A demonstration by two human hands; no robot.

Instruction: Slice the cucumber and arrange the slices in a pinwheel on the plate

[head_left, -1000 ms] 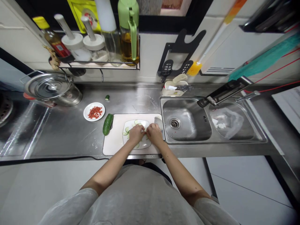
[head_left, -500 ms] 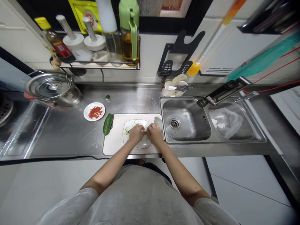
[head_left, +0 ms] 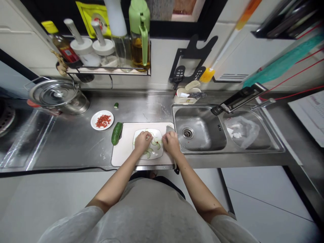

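Observation:
A white plate point(head_left: 152, 156) with cucumber slices point(head_left: 156, 142) fanned across it sits on a pale cutting board point(head_left: 124, 150). My left hand point(head_left: 142, 140) rests on the plate's left part with curled fingers. It seems to pinch a slice at its fingertips. My right hand point(head_left: 171, 143) lies at the plate's right edge, fingers bent down beside the slices. What it holds, if anything, is hidden. A knife blade point(head_left: 169, 128) lies just behind my right hand. A half cucumber point(head_left: 116, 133) lies at the board's left edge.
A small dish of red bits point(head_left: 102, 119) and a cucumber end point(head_left: 115, 105) lie on the steel counter point(head_left: 68, 141). A lidded pot point(head_left: 57, 96) stands at the left. The double sink point(head_left: 202, 135) with its faucet point(head_left: 239, 98) is right of the board; a bottle rack point(head_left: 106, 64) hangs above.
My hands have drawn apart: the left stays over the plate's left part, the right has slid to its right edge. More cucumber slices now show between them.

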